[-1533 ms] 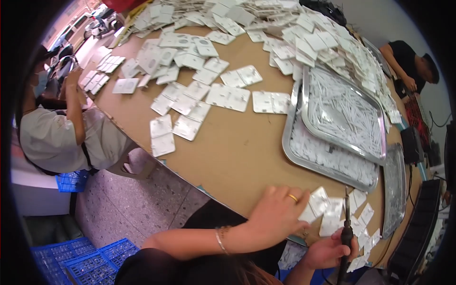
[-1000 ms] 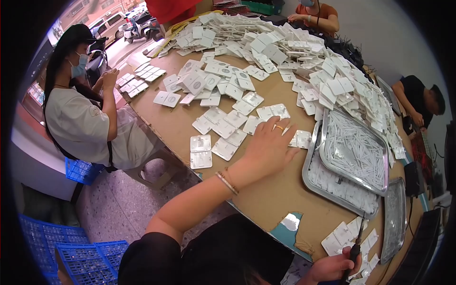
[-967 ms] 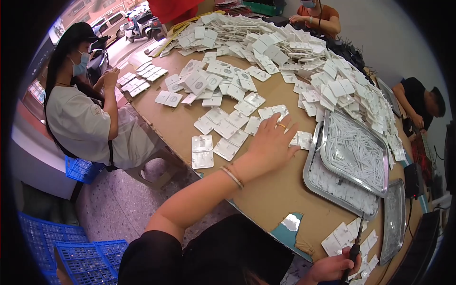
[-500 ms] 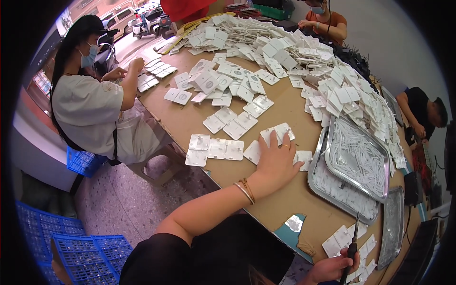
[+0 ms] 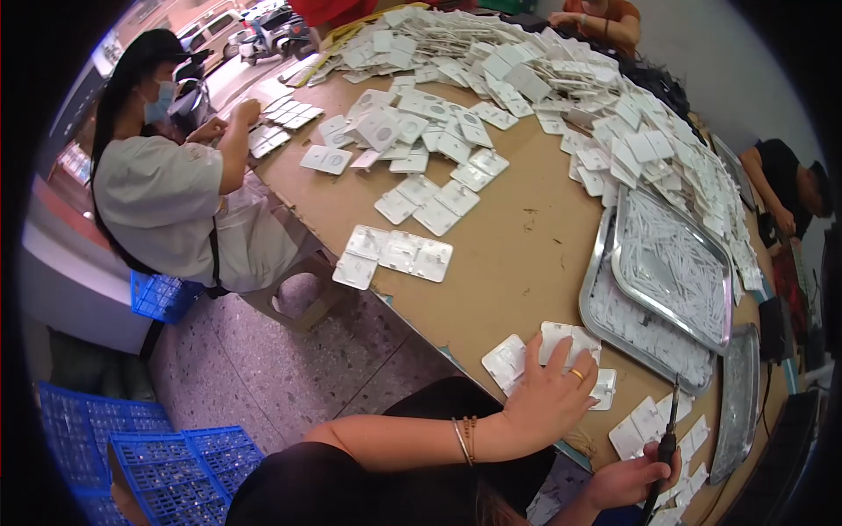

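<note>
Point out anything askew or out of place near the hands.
Nothing is damaged. The upper silver metal tray sits skewed across the lower one, and the white plastic square plates under the left hand overlap unevenly.

A seated person [image 5: 171,188] worked at the table [image 5: 517,254]; steel trays [image 5: 671,263] and blue crates [image 5: 189,456] stood nearby.

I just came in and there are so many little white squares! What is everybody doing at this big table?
The person wearing the camera presses their left hand flat on a few white plastic plates near the brown table's edge. Their right hand holds a thin dark tool upright. Beside them sit stacked metal trays filled with small white parts. A big heap of the same plates covers the far side, and a seated co-worker in a white shirt handles more.
</note>
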The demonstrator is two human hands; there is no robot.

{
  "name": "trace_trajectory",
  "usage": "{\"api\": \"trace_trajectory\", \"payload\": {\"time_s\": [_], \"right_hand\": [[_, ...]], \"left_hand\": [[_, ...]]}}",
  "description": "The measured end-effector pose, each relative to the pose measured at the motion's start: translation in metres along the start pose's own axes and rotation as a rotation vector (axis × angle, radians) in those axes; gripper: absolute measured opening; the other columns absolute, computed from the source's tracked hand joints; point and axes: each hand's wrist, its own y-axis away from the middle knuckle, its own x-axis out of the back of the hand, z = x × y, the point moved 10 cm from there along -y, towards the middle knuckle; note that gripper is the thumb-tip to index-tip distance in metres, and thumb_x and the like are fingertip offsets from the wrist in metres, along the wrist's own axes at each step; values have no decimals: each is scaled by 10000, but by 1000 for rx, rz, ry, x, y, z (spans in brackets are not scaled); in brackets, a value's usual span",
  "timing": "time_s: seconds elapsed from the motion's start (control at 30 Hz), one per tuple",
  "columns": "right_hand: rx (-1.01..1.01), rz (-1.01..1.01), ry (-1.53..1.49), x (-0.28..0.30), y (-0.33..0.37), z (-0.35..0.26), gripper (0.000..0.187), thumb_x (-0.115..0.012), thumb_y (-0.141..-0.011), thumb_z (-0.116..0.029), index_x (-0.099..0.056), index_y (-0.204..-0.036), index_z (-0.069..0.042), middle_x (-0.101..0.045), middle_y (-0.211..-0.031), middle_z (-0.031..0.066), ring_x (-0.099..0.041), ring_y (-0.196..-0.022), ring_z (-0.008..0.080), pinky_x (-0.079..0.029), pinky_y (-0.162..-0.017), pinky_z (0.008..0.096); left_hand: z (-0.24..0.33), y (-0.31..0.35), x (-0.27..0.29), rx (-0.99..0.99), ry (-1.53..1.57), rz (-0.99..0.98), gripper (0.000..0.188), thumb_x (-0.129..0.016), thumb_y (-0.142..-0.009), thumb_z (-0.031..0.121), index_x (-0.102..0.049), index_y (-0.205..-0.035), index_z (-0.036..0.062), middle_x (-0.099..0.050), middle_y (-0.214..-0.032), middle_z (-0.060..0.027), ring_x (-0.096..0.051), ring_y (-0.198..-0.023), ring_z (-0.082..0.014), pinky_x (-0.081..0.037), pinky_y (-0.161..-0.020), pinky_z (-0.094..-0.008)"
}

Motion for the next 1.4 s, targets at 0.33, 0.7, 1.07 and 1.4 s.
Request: {"api": "trace_trajectory", "payload": {"time_s": [0.33, 0.7, 1.07, 1.4], "right_hand": [[207, -195, -43, -10, -8, -26, 432, -549, -896, -438, -439, -1036, -44, -487, -851, 93, -455, -665, 149, -405, -656, 291], [111, -444, -89, -6, 6, -17, 276, -563, -889, -315, -470, -853, -57, -471, -709, 45, -407, -588, 137, -328, -538, 282], [137, -419, -134, -11, 5, -21, 302, -560, -896, -347, -456, -835, -71, -436, -659, 18, -394, -536, 125, -321, -518, 283], [148, -383, -131, -8, 6, -20, 284, -547, -903, -329, -442, -832, -74, -430, -667, 13, -395, -533, 127, -325, -518, 288]], "left_hand": [[22, -1, 13, -61, 215, -38, 567, -734, -679, 397, -599, -1087, 27, -525, -1198, -115, -375, -1217, -331, -235, -1017, -497], [18, -9, -12, 21, 408, -231, 411, -703, -731, 202, -552, -1075, 36, -504, -970, -95, -427, -957, -270, -286, -852, -392], [19, -10, -12, 25, 459, -243, 361, -673, -762, 164, -548, -1082, 53, -502, -938, -91, -422, -897, -261, -290, -813, -389], [18, -9, -15, 34, 470, -261, 355, -670, -763, 168, -552, -1077, 52, -509, -952, -92, -422, -915, -268, -286, -833, -396]]}}
